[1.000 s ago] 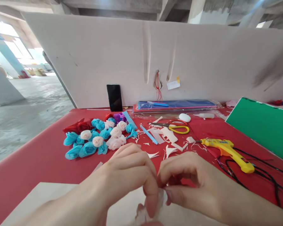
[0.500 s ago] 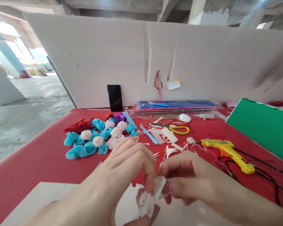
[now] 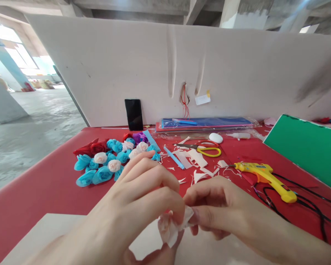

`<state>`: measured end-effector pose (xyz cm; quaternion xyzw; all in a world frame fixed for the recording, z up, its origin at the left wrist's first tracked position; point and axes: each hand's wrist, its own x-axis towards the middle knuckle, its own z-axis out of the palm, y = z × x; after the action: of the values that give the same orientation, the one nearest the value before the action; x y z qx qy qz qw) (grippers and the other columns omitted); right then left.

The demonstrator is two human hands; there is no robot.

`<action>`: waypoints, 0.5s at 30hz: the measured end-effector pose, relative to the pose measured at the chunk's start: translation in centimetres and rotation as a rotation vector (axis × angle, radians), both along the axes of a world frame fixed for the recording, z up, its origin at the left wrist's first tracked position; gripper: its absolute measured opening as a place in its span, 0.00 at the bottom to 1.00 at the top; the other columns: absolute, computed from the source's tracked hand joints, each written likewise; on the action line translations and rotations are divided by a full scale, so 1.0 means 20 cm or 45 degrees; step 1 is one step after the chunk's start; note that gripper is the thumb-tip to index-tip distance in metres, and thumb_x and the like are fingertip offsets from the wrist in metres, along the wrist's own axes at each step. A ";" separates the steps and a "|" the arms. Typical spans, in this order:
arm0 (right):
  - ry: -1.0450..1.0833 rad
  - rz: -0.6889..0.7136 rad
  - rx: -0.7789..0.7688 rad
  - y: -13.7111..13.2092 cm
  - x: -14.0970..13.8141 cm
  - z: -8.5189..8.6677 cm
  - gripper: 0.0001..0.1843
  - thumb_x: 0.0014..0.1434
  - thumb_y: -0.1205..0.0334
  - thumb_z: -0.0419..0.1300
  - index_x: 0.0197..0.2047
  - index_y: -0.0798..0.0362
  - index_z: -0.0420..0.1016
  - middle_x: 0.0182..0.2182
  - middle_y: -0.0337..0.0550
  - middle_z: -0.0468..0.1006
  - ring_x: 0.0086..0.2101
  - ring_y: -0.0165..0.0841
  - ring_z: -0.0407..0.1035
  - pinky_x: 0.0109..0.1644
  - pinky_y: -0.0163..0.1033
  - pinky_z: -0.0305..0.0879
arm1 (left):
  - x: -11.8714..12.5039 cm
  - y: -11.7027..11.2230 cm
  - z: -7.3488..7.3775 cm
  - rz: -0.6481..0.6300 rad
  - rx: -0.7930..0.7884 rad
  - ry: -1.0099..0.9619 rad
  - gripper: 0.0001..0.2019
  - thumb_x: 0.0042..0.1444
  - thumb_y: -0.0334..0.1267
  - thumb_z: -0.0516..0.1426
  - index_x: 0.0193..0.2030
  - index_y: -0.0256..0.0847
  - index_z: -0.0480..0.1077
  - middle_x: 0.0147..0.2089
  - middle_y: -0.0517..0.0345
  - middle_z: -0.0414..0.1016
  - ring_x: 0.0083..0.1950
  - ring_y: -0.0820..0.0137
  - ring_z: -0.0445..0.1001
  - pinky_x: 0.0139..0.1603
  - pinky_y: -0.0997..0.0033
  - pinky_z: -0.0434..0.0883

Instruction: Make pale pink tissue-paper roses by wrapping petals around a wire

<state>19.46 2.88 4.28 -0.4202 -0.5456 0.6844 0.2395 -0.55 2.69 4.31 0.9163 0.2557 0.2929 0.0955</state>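
Both my hands meet low in the middle of the view, pinching one small crumpled piece of pale pink paper (image 3: 169, 230). My left hand (image 3: 138, 200) curls over it from above, fingers bent and closed on its top edge. My right hand (image 3: 217, 206) grips its right side between thumb and fingers. Behind my left hand lies a heap of finished paper roses (image 3: 110, 158) in blue, pale pink, red and purple on the red tabletop (image 3: 44, 184).
A yellow glue gun (image 3: 266, 176) with black cable lies at the right, yellow-handled scissors (image 3: 208, 150) and paper scraps (image 3: 197, 162) in the middle. Further back are a black phone (image 3: 134, 114), packs of coloured paper (image 3: 206, 123) and a green sheet (image 3: 306, 149). A pale board (image 3: 41, 235) lies under my hands.
My hands rose slightly and the pale paper came up into view between them. My left fingers shifted over its top; the right hand stayed almost in place.
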 end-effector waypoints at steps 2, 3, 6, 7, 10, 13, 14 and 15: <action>-0.025 0.014 0.014 0.00 0.00 0.00 0.09 0.50 0.59 0.69 0.30 0.56 0.79 0.23 0.35 0.72 0.23 0.22 0.58 0.24 0.26 0.51 | 0.00 0.00 0.01 -0.010 -0.009 0.019 0.15 0.45 0.21 0.54 0.32 0.48 0.61 0.31 0.67 0.69 0.33 0.69 0.66 0.46 0.64 0.67; -0.040 0.022 0.020 0.00 0.00 0.00 0.08 0.51 0.59 0.68 0.30 0.56 0.78 0.24 0.35 0.72 0.23 0.22 0.58 0.24 0.27 0.51 | 0.00 0.00 0.01 -0.003 -0.018 0.026 0.15 0.45 0.21 0.54 0.32 0.48 0.61 0.31 0.67 0.69 0.33 0.69 0.66 0.46 0.65 0.67; -0.091 0.048 0.036 0.00 0.01 0.00 0.09 0.52 0.58 0.67 0.30 0.55 0.77 0.25 0.35 0.73 0.23 0.22 0.57 0.25 0.28 0.52 | -0.01 0.00 0.01 -0.014 -0.060 0.024 0.16 0.46 0.21 0.56 0.32 0.48 0.60 0.32 0.68 0.68 0.34 0.70 0.66 0.45 0.67 0.68; -0.100 0.054 0.046 0.00 0.01 0.00 0.09 0.52 0.58 0.67 0.30 0.55 0.77 0.25 0.35 0.73 0.24 0.22 0.58 0.25 0.28 0.51 | -0.01 0.00 0.01 -0.031 -0.075 0.016 0.16 0.46 0.21 0.57 0.32 0.48 0.59 0.32 0.68 0.69 0.35 0.70 0.67 0.46 0.68 0.68; -0.100 0.070 0.091 0.00 0.00 -0.01 0.07 0.53 0.60 0.66 0.29 0.56 0.76 0.24 0.35 0.72 0.26 0.24 0.62 0.25 0.28 0.52 | -0.02 0.00 0.01 -0.072 -0.109 0.039 0.17 0.47 0.23 0.60 0.31 0.48 0.57 0.34 0.70 0.69 0.37 0.70 0.68 0.56 0.64 0.65; -0.078 0.089 0.141 -0.01 0.00 -0.01 0.05 0.56 0.65 0.63 0.29 0.56 0.76 0.25 0.35 0.73 0.27 0.24 0.64 0.29 0.29 0.57 | -0.02 0.00 0.01 -0.071 -0.126 0.094 0.17 0.48 0.24 0.60 0.31 0.48 0.57 0.35 0.68 0.70 0.38 0.69 0.69 0.58 0.60 0.66; -0.074 0.099 0.156 -0.01 0.00 -0.01 0.05 0.56 0.66 0.63 0.29 0.56 0.76 0.26 0.36 0.74 0.28 0.24 0.65 0.32 0.29 0.59 | -0.02 0.00 0.01 -0.051 -0.133 0.091 0.16 0.49 0.25 0.60 0.31 0.48 0.57 0.35 0.67 0.71 0.38 0.68 0.70 0.56 0.60 0.69; -0.077 0.103 0.172 -0.01 0.00 -0.02 0.05 0.56 0.67 0.62 0.29 0.56 0.76 0.27 0.36 0.74 0.29 0.25 0.67 0.34 0.30 0.60 | -0.02 -0.01 0.01 -0.023 -0.134 0.065 0.14 0.49 0.26 0.60 0.31 0.48 0.59 0.34 0.66 0.71 0.38 0.67 0.70 0.53 0.61 0.71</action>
<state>19.42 2.62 3.96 -0.4010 -0.6141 0.6422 0.2229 -0.97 2.55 4.44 0.9195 0.2649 0.2548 0.1395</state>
